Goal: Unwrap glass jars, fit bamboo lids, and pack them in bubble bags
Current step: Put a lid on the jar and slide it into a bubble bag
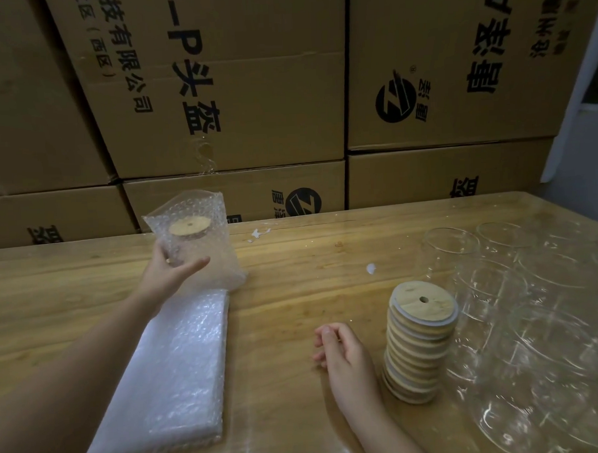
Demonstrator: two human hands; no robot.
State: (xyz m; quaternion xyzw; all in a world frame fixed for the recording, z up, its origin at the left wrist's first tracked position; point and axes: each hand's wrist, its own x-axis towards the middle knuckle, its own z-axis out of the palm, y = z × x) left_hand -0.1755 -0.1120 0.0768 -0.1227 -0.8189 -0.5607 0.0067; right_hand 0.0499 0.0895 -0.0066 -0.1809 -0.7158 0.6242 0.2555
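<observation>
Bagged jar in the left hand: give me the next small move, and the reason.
Probably set the bagged jar aside on the table and let go. Its bamboo lid is on and the bubble bag surrounds it, so it looks packed. The right hand lies empty by the lid stack, next to the bare jars, free to start another.

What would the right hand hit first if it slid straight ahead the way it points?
Probably nothing on the table: the right hand points left of the lid stack, over bare wood, toward the cardboard boxes behind. Depth is unclear.
</observation>
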